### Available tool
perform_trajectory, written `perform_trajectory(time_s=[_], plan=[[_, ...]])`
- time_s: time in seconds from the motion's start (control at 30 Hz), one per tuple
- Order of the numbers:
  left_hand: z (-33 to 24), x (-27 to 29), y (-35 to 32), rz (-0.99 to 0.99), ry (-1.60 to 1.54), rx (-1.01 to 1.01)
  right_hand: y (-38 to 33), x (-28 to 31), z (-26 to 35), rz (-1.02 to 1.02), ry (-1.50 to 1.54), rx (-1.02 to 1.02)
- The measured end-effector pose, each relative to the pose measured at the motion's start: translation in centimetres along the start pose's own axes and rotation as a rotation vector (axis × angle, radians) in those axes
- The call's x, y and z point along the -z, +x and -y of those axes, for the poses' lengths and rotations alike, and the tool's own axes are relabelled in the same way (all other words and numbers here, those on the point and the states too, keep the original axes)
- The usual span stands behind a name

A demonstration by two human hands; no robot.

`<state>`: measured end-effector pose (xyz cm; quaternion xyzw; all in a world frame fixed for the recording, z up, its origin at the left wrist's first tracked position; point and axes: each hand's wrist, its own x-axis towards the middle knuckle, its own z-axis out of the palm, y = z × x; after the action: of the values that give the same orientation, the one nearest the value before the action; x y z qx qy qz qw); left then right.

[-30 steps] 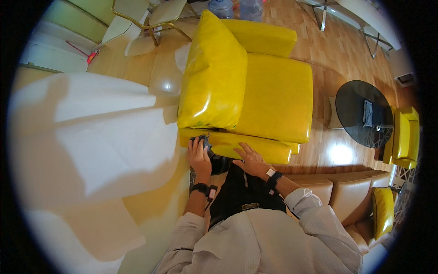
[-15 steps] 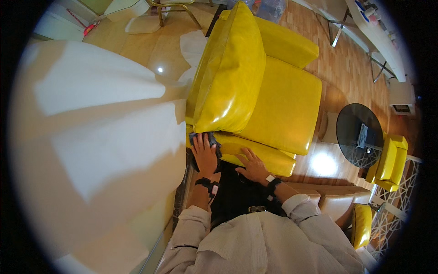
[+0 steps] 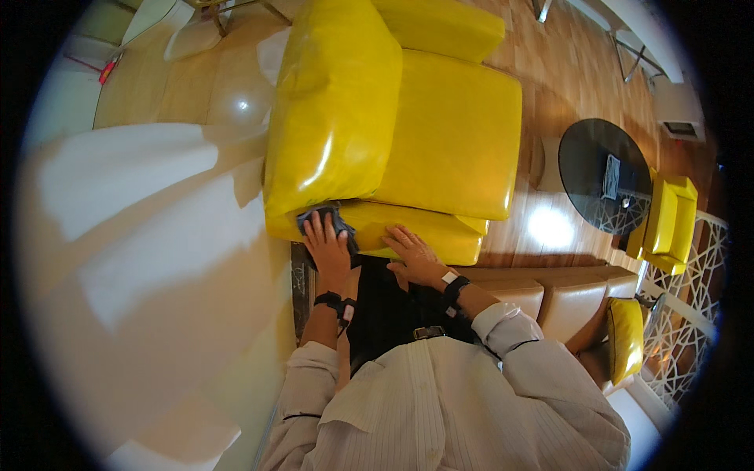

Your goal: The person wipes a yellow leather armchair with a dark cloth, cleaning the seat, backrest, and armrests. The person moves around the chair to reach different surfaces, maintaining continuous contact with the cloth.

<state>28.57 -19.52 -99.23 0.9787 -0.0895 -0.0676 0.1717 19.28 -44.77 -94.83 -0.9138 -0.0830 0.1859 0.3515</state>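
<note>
A yellow leather armchair [image 3: 455, 133] stands in front of me, its thick back cushion [image 3: 338, 102] on the left. My left hand [image 3: 326, 247] presses a crumpled dark grey cloth [image 3: 343, 228] onto the rear part of the near armrest [image 3: 377, 220], just below the back cushion's corner. The fingers lie over the cloth and hide part of it. Farther forward on this armrest rests my right hand [image 3: 415, 255], fingers stretched out, holding nothing. Both wrists wear dark bands.
A white curtain or cover [image 3: 141, 235] fills the left side. To the right are a round dark glass table [image 3: 601, 173], a second yellow armchair [image 3: 674, 224] and a tan sofa [image 3: 577, 298] with a yellow cushion [image 3: 625, 337]. Wood flooring [image 3: 542, 102] lies beyond the armchair.
The view has shifted, so the armchair appears farther left and higher. My left hand stays with the cloth at the armrest's rear; my right hand remains on the armrest.
</note>
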Motion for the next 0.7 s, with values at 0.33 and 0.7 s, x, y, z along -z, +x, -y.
perform_trajectory(time_s=[0.33,0.7], plan=[[-10.3,-2.0,-3.6,0.22,0.0,-0.448,-8.9,3.8,-6.8,-0.088,0.015,-0.108],[-16.4,-3.8,-3.0,0.425,0.004,-0.83,-13.6,3.7,-10.5,-0.277,0.098,-0.21]])
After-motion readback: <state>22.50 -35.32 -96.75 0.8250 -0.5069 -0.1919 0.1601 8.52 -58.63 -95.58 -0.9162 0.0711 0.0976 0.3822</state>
